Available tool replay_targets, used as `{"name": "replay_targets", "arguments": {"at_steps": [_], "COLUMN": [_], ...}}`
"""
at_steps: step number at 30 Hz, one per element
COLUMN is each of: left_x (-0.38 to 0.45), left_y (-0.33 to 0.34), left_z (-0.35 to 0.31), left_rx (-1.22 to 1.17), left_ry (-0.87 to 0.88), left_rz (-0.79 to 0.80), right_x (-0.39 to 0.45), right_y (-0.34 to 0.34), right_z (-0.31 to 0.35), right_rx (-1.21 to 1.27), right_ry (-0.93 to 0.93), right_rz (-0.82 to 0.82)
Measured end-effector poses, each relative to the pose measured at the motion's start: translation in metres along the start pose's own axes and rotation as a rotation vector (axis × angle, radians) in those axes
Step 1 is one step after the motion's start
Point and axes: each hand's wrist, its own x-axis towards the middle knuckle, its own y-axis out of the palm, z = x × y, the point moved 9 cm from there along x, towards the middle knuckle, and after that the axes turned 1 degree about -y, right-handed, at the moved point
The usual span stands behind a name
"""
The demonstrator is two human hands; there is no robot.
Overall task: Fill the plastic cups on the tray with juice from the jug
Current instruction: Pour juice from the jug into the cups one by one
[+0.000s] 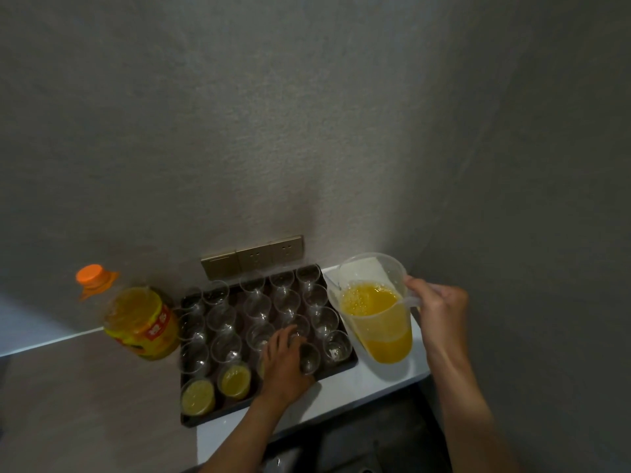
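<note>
Clear cups [259, 307] are crowding the dark tray [351, 361] rim to rim, leaving no gap between them. The juice bottle [141, 322] is blocking the tray's left side, the jug [377, 322] its right, and the wall [307, 131] is closing off the back. Only the near edge of the counter [341, 394] is lying open.

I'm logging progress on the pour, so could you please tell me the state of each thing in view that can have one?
Jug: upright, part full of juice, not pouring.
Right hand: grips the jug's handle.
Left hand: rests over cups on the tray.
Filled cups: two visible, front left.
Other cups: empty, upright.
Tray: flat on the counter.
Bottle: capped, holds juice.
</note>
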Motion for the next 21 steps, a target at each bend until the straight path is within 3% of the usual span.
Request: {"name": "replay_targets", "arguments": {"at_steps": [4, 13, 21], "left_x": [-0.004, -0.021, -0.041], "left_y": [-0.013, -0.050, -0.095], "left_z": [-0.003, -0.010, -0.008], "left_rx": [-0.124, -0.640, -0.827], "left_ry": [-0.019, -0.040, -0.083], "left_rz": [-0.059, -0.175, -0.321], "right_x": [0.001, -0.003, -0.011], "right_y": [0.001, 0.010, 0.026], "right_z": [-0.002, 0.007, 0.021], "right_rx": [-0.005, 0.041, 0.054], "right_ry": [0.003, 0.004, -0.017], "right_rz": [0.001, 0.037, 0.097]}}
